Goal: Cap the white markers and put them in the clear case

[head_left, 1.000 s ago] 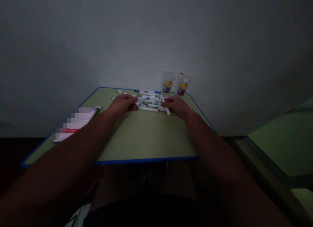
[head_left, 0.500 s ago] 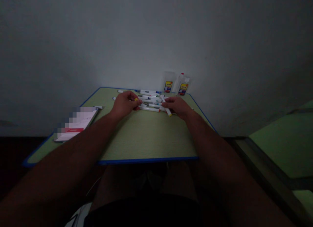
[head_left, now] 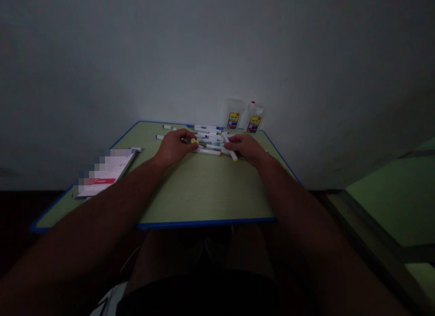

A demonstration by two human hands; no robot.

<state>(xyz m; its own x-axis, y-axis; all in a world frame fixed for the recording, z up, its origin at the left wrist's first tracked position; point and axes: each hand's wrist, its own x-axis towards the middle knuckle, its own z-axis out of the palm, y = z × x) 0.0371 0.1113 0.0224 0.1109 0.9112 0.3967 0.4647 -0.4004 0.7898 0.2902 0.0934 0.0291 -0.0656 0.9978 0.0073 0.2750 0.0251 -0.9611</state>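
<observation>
A heap of several white marker pens (head_left: 209,139) with coloured caps lies at the far end of a green desk. My left hand (head_left: 175,146) rests at the heap's left side, fingers curled round a marker with a yellow end (head_left: 193,140). My right hand (head_left: 245,148) sits at the heap's right side, fingers closed on a white marker with a yellow tip (head_left: 231,153) that points toward me. Both forearms stretch across the desk.
The green desk (head_left: 197,193) has a blue rim and stands against a grey wall. Two clear bottles with yellow labels (head_left: 244,117) stand at its far right corner. A white and red booklet (head_left: 105,173) lies at the left edge. Another green desk (head_left: 390,198) is at right.
My left hand shifted right into the heap and took up a yellow-ended marker. My right hand has barely moved.
</observation>
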